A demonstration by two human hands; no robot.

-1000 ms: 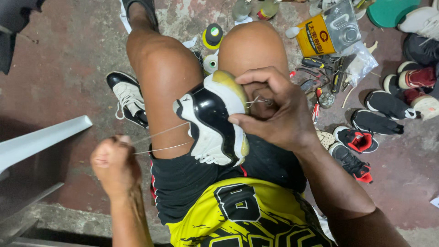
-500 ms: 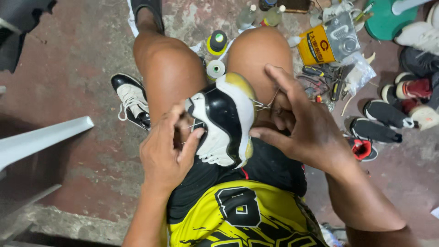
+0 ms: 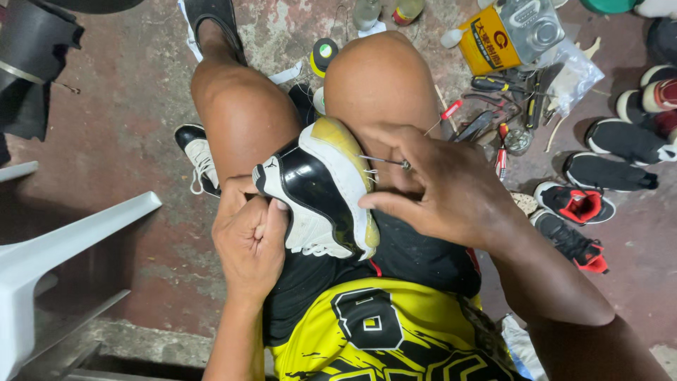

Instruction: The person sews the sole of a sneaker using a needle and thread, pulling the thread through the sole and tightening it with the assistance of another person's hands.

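A black and white sneaker (image 3: 321, 190) with a yellowed sole rests wedged between my knees, toe pointing away. My left hand (image 3: 250, 236) grips its upper on the left side. My right hand (image 3: 444, 187) lies against the sole edge and pinches a thin metal awl (image 3: 384, 161), whose needle pokes into the sole rim. White stitches show along that rim near the needle.
A second black and white sneaker (image 3: 197, 159) lies on the floor under my left leg. Hand tools (image 3: 493, 127), a yellow can (image 3: 490, 42) and a plastic bag sit at upper right. Several shoes (image 3: 599, 169) line the right. A white plastic chair (image 3: 63, 247) stands at left.
My left hand, earlier out at the left pulling thread taut, came back to the sneaker and now grips it. My right hand now drives the awl into the sole rim.
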